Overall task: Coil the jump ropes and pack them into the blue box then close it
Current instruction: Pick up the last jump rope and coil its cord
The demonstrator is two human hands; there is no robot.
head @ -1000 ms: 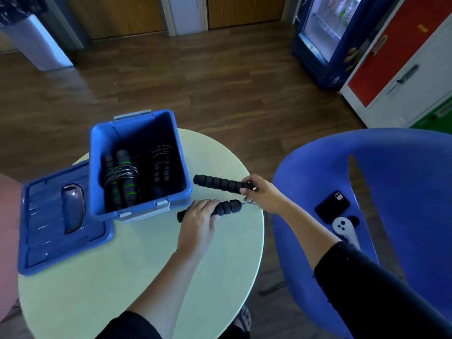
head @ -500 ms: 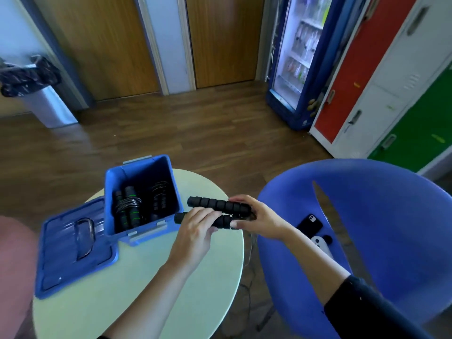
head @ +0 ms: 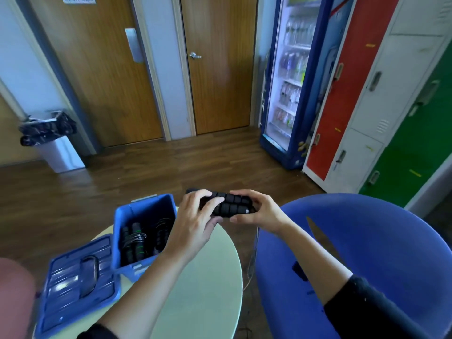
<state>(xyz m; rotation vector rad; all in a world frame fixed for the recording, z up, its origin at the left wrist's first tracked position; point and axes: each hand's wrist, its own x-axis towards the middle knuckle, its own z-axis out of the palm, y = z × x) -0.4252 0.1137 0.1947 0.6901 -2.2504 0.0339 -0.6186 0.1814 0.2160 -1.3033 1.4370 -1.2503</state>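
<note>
Both hands gripping the two black handles (head: 232,204) of one jump rope, side by side, above the far edge of the table (head: 200,289).
My left hand (head: 195,216) has its fingers (head: 212,201) curled over the handles' left end. My right hand (head: 259,211) wraps the right end, thumb underneath. The thin cord (head: 254,253) hangs from the right end between the table and the blue chair (head: 367,241). The blue box (head: 146,201) stands open just left of my left hand with coiled ropes (head: 137,241) inside. The lid (head: 73,285) lies beside it.
</note>
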